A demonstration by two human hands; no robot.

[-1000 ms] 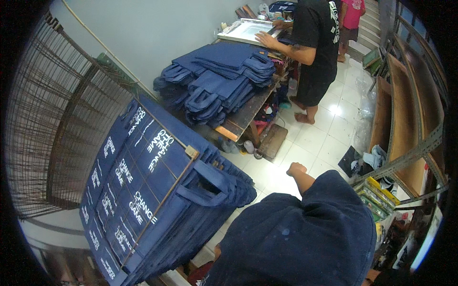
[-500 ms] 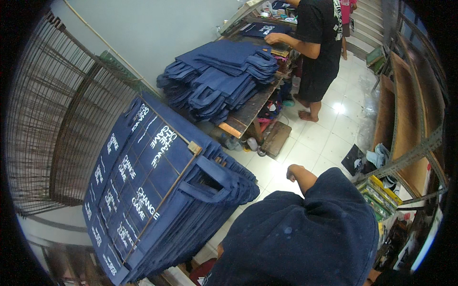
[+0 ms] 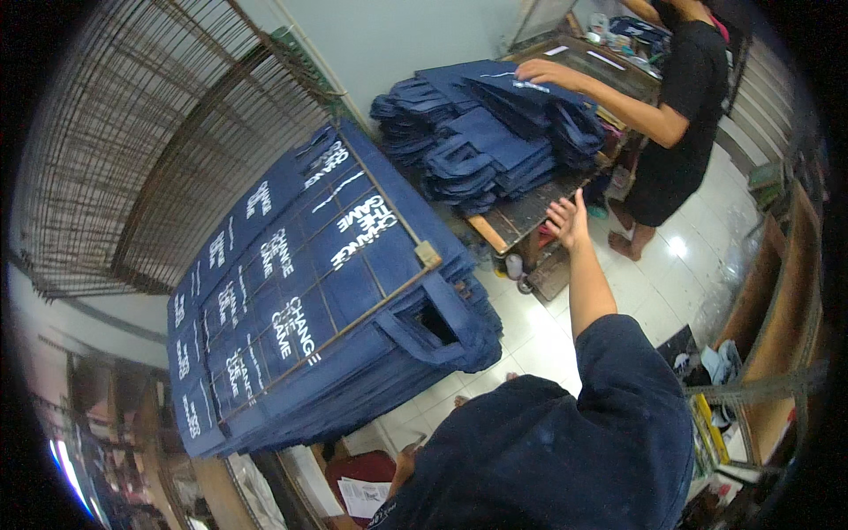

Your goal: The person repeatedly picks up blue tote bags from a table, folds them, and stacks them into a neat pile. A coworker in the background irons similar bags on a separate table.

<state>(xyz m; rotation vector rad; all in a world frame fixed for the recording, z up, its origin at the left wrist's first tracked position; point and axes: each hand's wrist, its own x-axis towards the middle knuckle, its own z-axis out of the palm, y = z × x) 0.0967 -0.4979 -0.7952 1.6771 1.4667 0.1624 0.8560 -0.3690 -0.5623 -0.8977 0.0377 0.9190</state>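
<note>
My right hand [image 3: 570, 221] reaches forward at the near corner of the work table [image 3: 530, 210], fingers spread, holding nothing. Just beyond it, a heap of navy fabric bags [image 3: 495, 137] lies on that table. My left arm [image 3: 405, 466] shows only as a small patch beside my dark shirt; its fingers are hidden. To my left stands a tall stack of navy bags with white print [image 3: 309, 283], a thin wire rack [image 3: 426, 256] lying over its top. A co-worker's hand [image 3: 541, 72] holds a bag over the heap.
The co-worker in black [image 3: 689, 132] stands barefoot at the table's right side. Wire racks [image 3: 177, 132] lean at the far left. Wooden shelves [image 3: 782, 291] line the right side. A red seat with papers [image 3: 364, 493] is low at the front, and bottles [image 3: 512, 267] stand under the table.
My view has turned, and the scene has shifted. My right hand has stretched forward from a curled pose, its fingers now spread. The co-worker's hand has moved from the printing area to the bag heap.
</note>
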